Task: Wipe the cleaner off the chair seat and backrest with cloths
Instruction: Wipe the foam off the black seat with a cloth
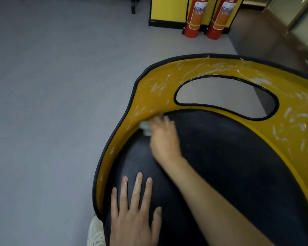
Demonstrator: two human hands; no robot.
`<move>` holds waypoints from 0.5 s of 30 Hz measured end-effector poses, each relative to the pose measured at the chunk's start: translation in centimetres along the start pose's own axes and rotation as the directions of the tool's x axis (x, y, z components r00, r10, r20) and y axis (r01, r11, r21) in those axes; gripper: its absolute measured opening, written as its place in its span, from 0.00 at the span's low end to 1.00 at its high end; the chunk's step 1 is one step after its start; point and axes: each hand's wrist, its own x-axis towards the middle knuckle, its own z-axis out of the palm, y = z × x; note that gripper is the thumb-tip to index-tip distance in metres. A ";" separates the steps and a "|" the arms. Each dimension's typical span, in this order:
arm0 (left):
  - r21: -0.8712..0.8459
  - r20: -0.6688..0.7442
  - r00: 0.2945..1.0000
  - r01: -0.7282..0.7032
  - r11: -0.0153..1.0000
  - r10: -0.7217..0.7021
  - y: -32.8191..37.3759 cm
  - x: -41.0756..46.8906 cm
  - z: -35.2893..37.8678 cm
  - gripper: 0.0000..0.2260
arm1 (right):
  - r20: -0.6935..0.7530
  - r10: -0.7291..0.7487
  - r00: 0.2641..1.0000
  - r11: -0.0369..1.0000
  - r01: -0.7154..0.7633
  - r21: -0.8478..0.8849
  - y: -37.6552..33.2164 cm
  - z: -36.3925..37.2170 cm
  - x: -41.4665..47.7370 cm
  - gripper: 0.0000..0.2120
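The chair has a black padded seat (220,157) and a curved yellow backrest (160,86) with black trim and an oval hole. White streaks of cleaner cover the backrest, thickest along the top and the right side. My right hand (164,137), blurred by motion, presses a small pale green cloth (146,128) against the backrest's lower left, where it meets the seat. My left hand (133,210) lies flat on the front of the seat with its fingers spread and nothing in it.
Grey floor (52,86) spreads to the left and behind the chair. Two red fire extinguishers (194,18) stand against a yellow cabinet (167,11) at the back. A pale shoe (96,233) shows at the bottom edge, beside the chair.
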 end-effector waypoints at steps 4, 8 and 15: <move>0.033 -0.030 1.000 0.006 0.999 -0.005 0.1 0.1 0.0 0.32 | 0.106 -0.275 0.956 0.961 0.274 0.021 -1.5 0.8 -1.1 0.19; 0.033 -0.071 0.997 0.011 0.999 -0.008 0.3 0.0 -0.1 0.30 | 0.118 -0.087 0.989 0.991 0.098 -0.087 8.7 -2.5 1.9 0.20; 0.026 -0.010 0.999 0.035 0.999 -0.035 0.4 -0.3 -0.5 0.32 | -0.122 0.330 0.936 0.938 -0.340 -0.072 22.0 -6.9 -2.3 0.17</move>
